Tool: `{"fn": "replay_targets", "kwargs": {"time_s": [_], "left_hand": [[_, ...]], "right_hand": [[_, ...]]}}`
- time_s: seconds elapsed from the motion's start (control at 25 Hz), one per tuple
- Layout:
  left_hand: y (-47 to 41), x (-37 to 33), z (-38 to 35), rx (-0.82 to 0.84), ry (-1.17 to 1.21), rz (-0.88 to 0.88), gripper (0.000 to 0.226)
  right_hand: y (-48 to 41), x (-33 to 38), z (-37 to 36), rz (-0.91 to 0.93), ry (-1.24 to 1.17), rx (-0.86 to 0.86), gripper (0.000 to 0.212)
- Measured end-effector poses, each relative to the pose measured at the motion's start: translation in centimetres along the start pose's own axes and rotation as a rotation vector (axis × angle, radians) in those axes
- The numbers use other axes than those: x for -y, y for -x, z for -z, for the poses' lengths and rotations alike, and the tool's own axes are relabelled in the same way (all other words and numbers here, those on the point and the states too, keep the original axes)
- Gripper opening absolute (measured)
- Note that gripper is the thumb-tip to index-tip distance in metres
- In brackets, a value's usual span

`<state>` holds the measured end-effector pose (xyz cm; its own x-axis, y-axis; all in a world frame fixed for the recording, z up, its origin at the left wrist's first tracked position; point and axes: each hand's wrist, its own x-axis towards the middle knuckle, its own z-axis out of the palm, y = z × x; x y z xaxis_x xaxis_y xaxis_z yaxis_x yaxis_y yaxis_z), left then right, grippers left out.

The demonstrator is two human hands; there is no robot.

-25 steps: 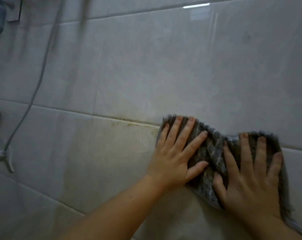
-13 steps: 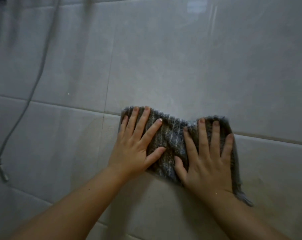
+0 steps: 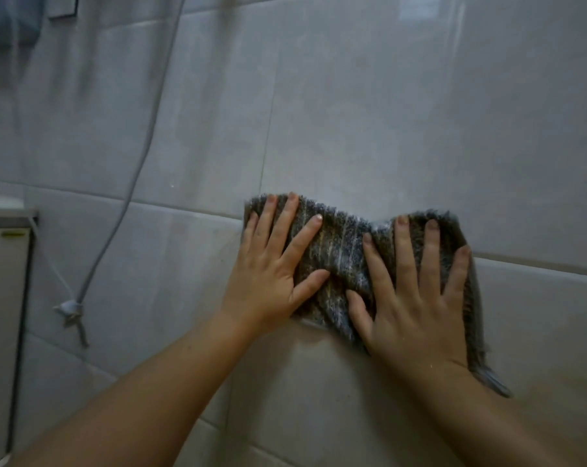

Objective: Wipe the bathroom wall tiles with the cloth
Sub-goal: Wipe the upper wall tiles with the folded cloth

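The grey ribbed cloth (image 3: pixel 339 261) lies flat against the wall tiles (image 3: pixel 369 112), straddling a horizontal grout line. The left hand (image 3: pixel 271 274) and right hand (image 3: pixel 416 298) press it side by side, fingers straight and spread, gripping nothing. A grey hose (image 3: pixel 140 156) hangs well left.

Both hands (image 3: pixel 271 281) (image 3: pixel 416 305) flat, pressing grey cloth (image 3: pixel 339 251) on tiles (image 3: pixel 352 112); hose (image 3: pixel 143 156) possibly left.
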<state>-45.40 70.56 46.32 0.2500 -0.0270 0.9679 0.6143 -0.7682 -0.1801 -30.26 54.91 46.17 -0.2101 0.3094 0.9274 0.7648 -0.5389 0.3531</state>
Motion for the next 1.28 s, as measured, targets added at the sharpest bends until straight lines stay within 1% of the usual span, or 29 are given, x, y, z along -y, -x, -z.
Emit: {"fn": "replay_targets", "kwargs": {"time_s": [0.12, 0.2, 0.32, 0.44, 0.6, 0.72, 0.8, 0.88, 0.96, 1.04, 1.12, 1.28], "left_hand": [[3.6, 0.0, -0.2, 0.05, -0.008, -0.036, 0.069], [2.9, 1.3, 0.0, 0.077, -0.026, -0.059, 0.07], [-0.8, 4.6, 1.0, 0.069, -0.036, 0.03, 0.072], [-1.4, 7.2, 1.3, 0.062, -0.047, 0.076, 0.072], [4.4, 8.5, 0.3, 0.068, -0.025, 0.072, 0.072], [11.3, 6.2, -0.6, 0.116, -0.012, 0.175, 0.073], [13.2, 4.9, -0.7, 0.145, -0.007, 0.2, 0.073], [10.5, 5.9, -0.4, 0.161, 0.004, 0.157, 0.075], [5.8, 8.0, 0.4, 0.141, -0.004, 0.151, 0.076], [2.8, 10.1, 1.2, 0.123, -0.015, 0.167, 0.076], [3.2, 11.3, 1.1, 0.134, -0.011, 0.171, 0.076], [8.9, 12.9, 0.2, 0.124, 0.01, 0.221, 0.075]], "right_hand": [[1.9, 0.7, 0.0, 0.069, 0.002, 0.038, 0.072], [0.2, 0.7, 0.0, 0.095, 0.021, 0.029, 0.073], [-5.0, 1.7, -0.2, 0.061, 0.006, -0.008, 0.073], [-7.4, 4.3, -0.5, 0.008, -0.012, 0.013, 0.074], [-3.0, 7.8, -1.5, 0.118, -0.053, 0.018, 0.07], [1.9, 9.2, -1.7, 0.207, -0.107, 0.063, 0.067], [3.1, 8.6, -1.3, 0.248, -0.091, 0.084, 0.066], [0.9, 7.6, -1.2, 0.229, -0.084, 0.039, 0.066], [-3.5, 7.3, -1.1, 0.159, -0.083, -0.014, 0.067], [-7.0, 7.9, -1.0, 0.103, -0.072, 0.019, 0.07], [-7.9, 9.4, -1.0, 0.079, -0.048, 0.057, 0.073], [-5.4, 13.0, -1.9, 0.184, -0.045, 0.069, 0.071]]}}
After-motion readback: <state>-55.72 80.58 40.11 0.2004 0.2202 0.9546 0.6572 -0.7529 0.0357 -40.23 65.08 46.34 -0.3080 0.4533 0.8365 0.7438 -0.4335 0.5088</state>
